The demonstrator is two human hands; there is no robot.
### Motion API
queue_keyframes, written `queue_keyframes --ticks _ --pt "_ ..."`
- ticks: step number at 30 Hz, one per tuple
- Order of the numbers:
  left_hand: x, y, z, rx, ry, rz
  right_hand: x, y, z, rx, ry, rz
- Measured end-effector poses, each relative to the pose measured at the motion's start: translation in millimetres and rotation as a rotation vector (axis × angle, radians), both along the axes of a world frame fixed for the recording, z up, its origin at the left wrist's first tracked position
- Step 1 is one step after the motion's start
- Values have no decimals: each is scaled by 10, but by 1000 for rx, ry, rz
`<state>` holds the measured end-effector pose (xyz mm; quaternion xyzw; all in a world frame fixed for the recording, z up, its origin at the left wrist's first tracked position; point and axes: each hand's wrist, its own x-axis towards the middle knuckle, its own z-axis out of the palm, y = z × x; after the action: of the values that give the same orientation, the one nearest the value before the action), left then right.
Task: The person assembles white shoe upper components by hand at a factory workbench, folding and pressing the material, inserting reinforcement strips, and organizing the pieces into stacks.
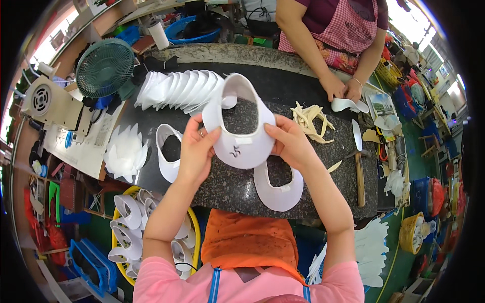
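Both of my hands hold up a white shoe upper (245, 151) with an oval opening and a dark handwritten mark. My left hand (196, 147) pinches its left side, thumb in front and fingers behind. The other side is gripped the same way by my right hand (290, 139). Below my right hand, a second white shoe upper (283, 198) lies at the table's near edge. Another white shoe upper (170, 168) rests on the tabletop left of my left hand. Beyond my hands is an overlapping row of white uppers (172, 91).
White cut pieces (125, 151) lie at left, by a green fan (104, 68). Cream strips (310, 121), a knife (357, 134) and a wooden-handled hammer (359, 179) lie right. A co-worker's hands (343, 90) hold a white piece. A yellow basket (196, 230) of uppers stands lower left.
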<state>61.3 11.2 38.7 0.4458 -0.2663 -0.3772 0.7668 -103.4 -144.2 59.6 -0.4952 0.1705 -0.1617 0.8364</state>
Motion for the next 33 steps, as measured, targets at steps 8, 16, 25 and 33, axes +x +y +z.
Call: queue_keyframes --ticks 8,16,25,33 --pt "279 -829 -193 64 -36 -265 367 -692 -547 -156 87 -278" --pt "239 -1071 -870 295 -624 163 441 -736 -626 -706 584 -418" --pt "378 -841 -637 660 -695 49 -144 35 -220 -1559 434 -366" --pt "-536 -294 -238 418 -1275 217 -2124 368 -420 -1258 753 -815"
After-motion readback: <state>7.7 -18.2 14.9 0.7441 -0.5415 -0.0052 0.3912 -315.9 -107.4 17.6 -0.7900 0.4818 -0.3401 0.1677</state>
